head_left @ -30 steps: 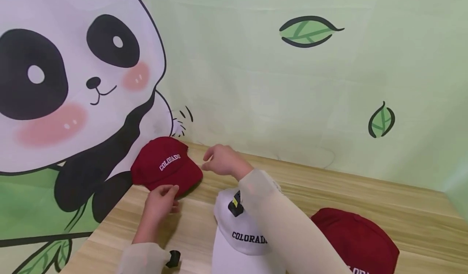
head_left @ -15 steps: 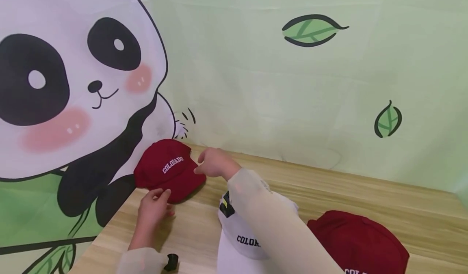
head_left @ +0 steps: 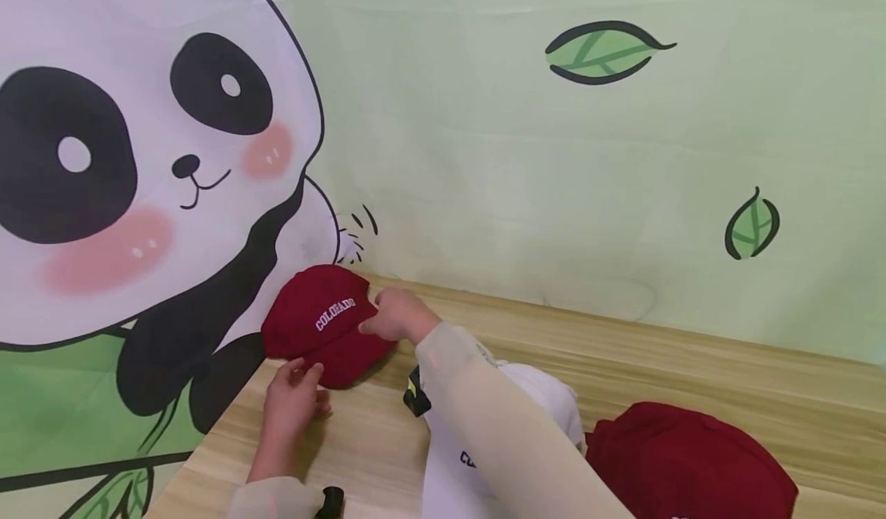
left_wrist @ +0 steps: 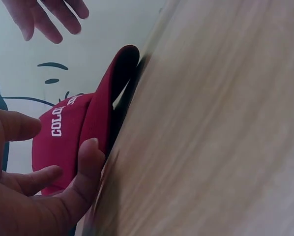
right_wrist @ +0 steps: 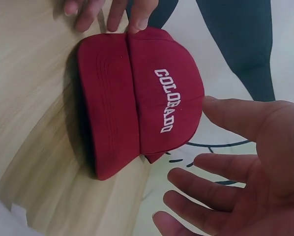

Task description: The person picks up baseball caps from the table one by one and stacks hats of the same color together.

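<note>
A dark red baseball cap [head_left: 304, 311] with white COLORADO lettering sits at the table's far left corner, its brim toward the near right. At its near side is my left hand [head_left: 291, 400], thumb and fingers apart, fingertips right by the lower edge. My right hand [head_left: 401, 315] overlaps the cap's right side in the head view. Seen from the right wrist, the cap [right_wrist: 171, 98] faces the spread right fingers [right_wrist: 206, 191]. The left wrist view shows the left thumb and fingers parted in front of the cap [left_wrist: 63, 142]. Neither hand grips it.
A white cap [head_left: 443, 457] with dark lettering lies partly hidden under my right forearm. To the right is another dark red cap [head_left: 699, 457]. The wooden table [head_left: 374, 442] meets a green backdrop [head_left: 484, 158] printed with a panda and leaves.
My right hand has moved left, from beside the cap to overlapping its right side. My left hand has shifted slightly along the near edge. The view has turned a little.
</note>
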`<action>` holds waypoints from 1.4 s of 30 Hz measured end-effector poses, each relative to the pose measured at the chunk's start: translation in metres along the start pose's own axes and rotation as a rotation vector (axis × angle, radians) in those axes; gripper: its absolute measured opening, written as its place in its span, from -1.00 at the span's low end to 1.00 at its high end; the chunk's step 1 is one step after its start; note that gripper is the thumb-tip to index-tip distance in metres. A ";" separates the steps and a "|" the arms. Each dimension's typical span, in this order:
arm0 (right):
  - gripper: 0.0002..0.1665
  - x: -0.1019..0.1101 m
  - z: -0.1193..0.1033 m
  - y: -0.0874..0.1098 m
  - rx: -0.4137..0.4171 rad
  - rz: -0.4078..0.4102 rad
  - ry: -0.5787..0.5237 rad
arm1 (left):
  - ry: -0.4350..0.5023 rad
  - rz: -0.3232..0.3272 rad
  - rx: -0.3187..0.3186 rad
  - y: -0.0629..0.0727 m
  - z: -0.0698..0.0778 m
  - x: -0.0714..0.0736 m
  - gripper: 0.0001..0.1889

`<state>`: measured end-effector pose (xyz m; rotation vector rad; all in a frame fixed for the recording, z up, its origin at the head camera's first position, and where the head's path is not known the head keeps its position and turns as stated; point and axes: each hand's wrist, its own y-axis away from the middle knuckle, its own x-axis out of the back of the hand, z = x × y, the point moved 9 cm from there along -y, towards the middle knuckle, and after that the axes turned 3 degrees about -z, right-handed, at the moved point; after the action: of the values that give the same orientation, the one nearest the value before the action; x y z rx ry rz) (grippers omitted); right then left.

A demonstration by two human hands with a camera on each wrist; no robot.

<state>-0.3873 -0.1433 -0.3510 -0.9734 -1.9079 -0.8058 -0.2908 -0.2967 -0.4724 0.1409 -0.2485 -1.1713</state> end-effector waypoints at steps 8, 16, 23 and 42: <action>-0.42 -0.010 0.004 -0.011 -0.032 -0.013 0.009 | -0.006 -0.030 0.008 0.000 -0.004 -0.006 -0.30; -0.59 -0.030 0.008 -0.019 -0.024 -0.021 0.084 | -0.006 -0.029 0.011 0.002 -0.007 -0.011 -0.28; -0.61 -0.040 0.013 -0.024 -0.020 -0.025 0.085 | -0.020 -0.015 0.007 0.003 -0.006 -0.013 -0.29; -0.47 -0.060 0.018 -0.038 -0.086 -0.039 -0.069 | 0.038 0.047 0.025 0.000 -0.006 0.000 -0.32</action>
<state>-0.4051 -0.1669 -0.4185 -1.0313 -1.9701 -0.8939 -0.2892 -0.2973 -0.4778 0.1787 -0.2320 -1.1181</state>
